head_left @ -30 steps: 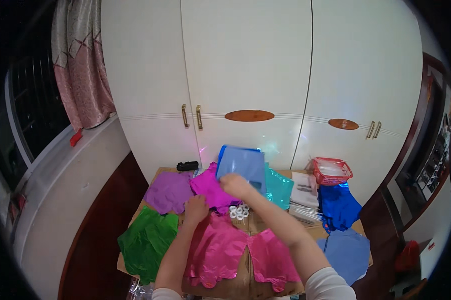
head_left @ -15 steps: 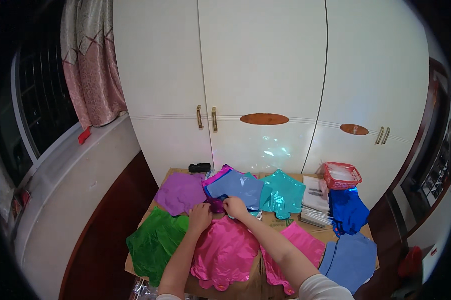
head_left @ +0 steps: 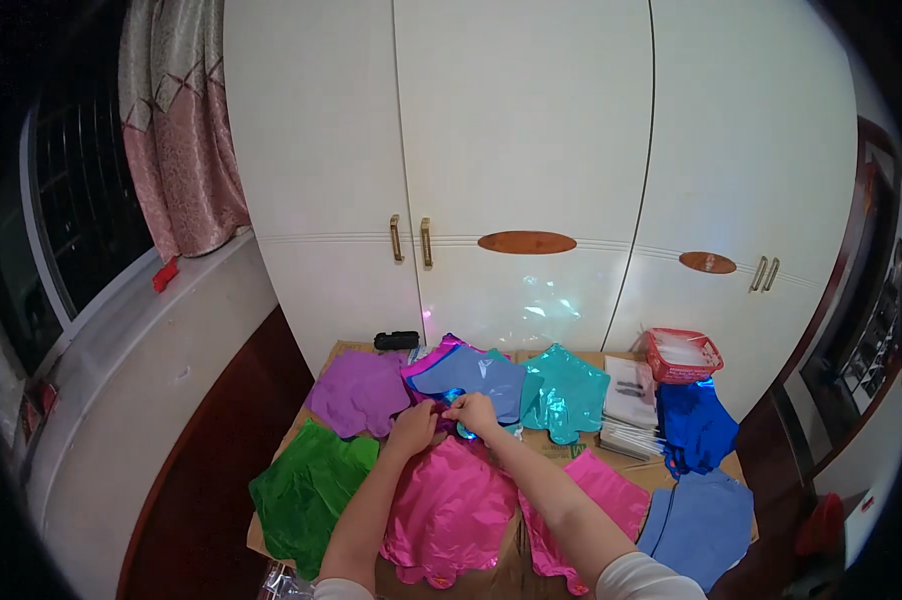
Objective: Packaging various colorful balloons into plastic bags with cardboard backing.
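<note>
In the middle of the table, both hands meet at a small magenta-purple foil piece (head_left: 442, 424), apparently part of a foil balloon. My left hand (head_left: 413, 429) has its fingers closed on it from the left. From the right, my right hand (head_left: 473, 412) pinches close by; its fingertips partly hide the foil. Just behind lies a stack of flat foil balloons, with a grey-blue one (head_left: 481, 375) on top and magenta edges under it. A shiny pink foil balloon (head_left: 449, 515) is spread below my wrists, between the forearms.
Around the hands lie flat foil sheets: purple (head_left: 359, 390), green (head_left: 313, 490), teal (head_left: 566, 395), pink (head_left: 596, 500), dark blue (head_left: 699, 425) and grey-blue (head_left: 706, 525). White packets (head_left: 631, 438) and a red basket (head_left: 684, 355) stand at the right back. Behind rises a white wardrobe (head_left: 531, 130).
My left hand has moved slightly up and right, closer to the right hand. The foil between them has shifted, and a bright blue patch now shows beside the right fingers.
</note>
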Available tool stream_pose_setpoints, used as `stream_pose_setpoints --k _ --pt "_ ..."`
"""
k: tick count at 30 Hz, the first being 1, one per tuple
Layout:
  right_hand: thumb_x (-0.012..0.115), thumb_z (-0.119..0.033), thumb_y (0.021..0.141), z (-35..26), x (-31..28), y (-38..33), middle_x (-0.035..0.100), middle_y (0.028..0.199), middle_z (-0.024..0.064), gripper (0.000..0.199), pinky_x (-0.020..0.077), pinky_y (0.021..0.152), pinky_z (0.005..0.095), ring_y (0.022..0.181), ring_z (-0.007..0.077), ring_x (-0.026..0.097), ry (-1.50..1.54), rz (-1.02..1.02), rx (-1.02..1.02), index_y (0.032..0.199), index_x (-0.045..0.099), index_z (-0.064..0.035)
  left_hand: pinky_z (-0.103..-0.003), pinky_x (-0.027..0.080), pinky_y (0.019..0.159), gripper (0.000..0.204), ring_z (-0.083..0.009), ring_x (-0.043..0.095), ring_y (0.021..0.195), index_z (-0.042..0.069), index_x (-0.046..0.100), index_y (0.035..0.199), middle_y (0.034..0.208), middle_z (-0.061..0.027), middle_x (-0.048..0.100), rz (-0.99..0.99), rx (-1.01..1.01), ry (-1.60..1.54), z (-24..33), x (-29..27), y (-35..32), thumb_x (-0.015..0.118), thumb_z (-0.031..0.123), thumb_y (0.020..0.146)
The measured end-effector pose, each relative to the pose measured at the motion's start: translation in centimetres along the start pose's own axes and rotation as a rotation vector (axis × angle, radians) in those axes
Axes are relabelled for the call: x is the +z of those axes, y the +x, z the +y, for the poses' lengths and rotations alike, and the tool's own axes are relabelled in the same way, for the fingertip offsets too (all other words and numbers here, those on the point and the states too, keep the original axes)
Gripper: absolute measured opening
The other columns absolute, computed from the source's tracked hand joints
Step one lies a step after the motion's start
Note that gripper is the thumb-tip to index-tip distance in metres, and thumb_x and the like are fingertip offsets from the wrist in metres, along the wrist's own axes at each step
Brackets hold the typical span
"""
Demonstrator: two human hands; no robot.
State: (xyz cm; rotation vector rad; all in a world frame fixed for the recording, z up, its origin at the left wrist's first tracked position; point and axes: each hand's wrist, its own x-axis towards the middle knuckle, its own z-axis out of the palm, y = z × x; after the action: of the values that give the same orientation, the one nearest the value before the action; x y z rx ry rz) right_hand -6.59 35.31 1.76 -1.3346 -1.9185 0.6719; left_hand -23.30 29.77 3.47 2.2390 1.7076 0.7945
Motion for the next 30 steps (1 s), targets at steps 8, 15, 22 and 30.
stream_pose_setpoints --k 8,15,22,30 --pt "0.081 -0.031 0.063 0.8 0.1 0.2 0.063 0.062 0.0115 0.028 0.0470 0.055 0.0352 0.055 0.0238 0.061 0.043 0.032 -0.021 0.070 0.069 -0.0063 -0.046 0.047 0.078 0.029 -0.0342 0.056 0.097 0.008 0.055 0.109 0.106 -0.0133 0.056 0.066 0.227 0.236 -0.1 0.3 0.1 0.057 0.015 0.081" --pt "0.079 -0.028 0.066 1.5 -0.1 0.5 0.064 0.061 0.0090 0.023 0.0465 0.055 0.0333 0.055 0.0181 0.060 0.062 -0.032 0.032 0.070 0.070 -0.0073 -0.047 0.046 0.077 0.027 -0.0298 0.057 0.097 0.012 0.057 0.104 0.105 -0.0090 0.055 0.088 0.151 0.182 1.4 0.2 -0.2 0.059 0.019 0.078" --pt "0.073 -0.027 0.070 3.1 0.5 1.5 0.067 0.076 0.0147 0.023 0.0496 0.069 0.0368 0.072 0.0276 0.064 0.261 -0.107 0.037 0.077 0.070 -0.0064 -0.049 0.045 0.080 0.028 -0.0284 0.054 0.102 0.014 0.058 0.105 0.110 -0.0076 0.053 0.057 0.151 0.328 0.4 0.0 -0.2 0.059 0.018 0.078" --pt "0.071 -0.026 0.073 1.9 0.1 1.2 0.067 0.077 0.0120 0.024 0.0483 0.069 0.0349 0.071 0.0215 0.062 0.163 -0.069 0.095 0.081 0.069 -0.0039 -0.046 0.037 0.094 0.030 -0.0262 0.051 0.114 0.007 0.058 0.104 0.117 -0.0084 0.056 0.017 0.290 0.443 0.6 0.6 0.2 0.060 0.025 0.079"
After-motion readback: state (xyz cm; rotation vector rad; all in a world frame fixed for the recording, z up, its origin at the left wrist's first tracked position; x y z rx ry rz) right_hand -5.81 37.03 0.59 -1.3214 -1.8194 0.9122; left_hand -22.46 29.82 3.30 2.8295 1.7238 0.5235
